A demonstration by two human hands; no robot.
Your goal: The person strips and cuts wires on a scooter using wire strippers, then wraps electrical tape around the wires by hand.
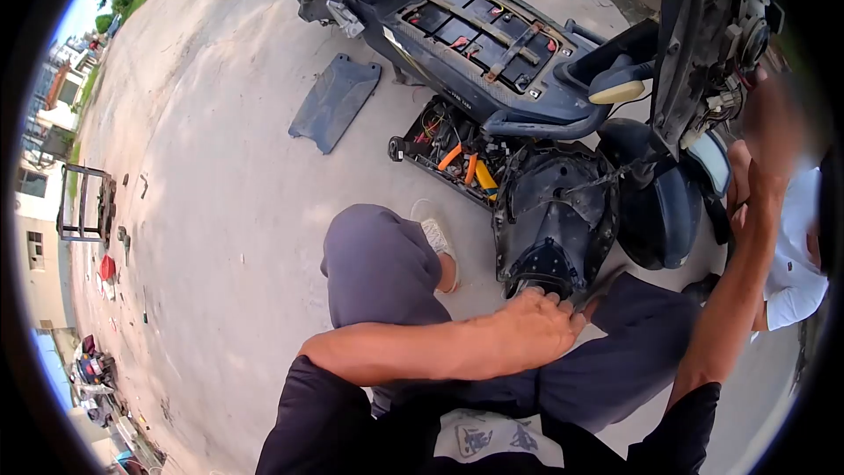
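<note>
My left hand [538, 327] is closed on the near edge of a black plastic scooter panel [563, 202], dusty and curved, that stands between my knees. My right hand [774, 123] is raised beside the scooter's stripped front end [712, 62], where wires and connectors hang out. It is smeared by motion, so its fingers cannot be made out. The electric scooter [475, 44] has its floorboard open over a battery bay [483, 31]. A dark front fender [659, 211] lies just right of the panel.
A tool box [440, 145] with orange- and yellow-handled tools sits beside the panel. A grey floorboard cover [336, 101] lies on the concrete. Close on my right is another person in a white shirt [796, 264]. A metal frame [86, 202] and scattered parts are far left.
</note>
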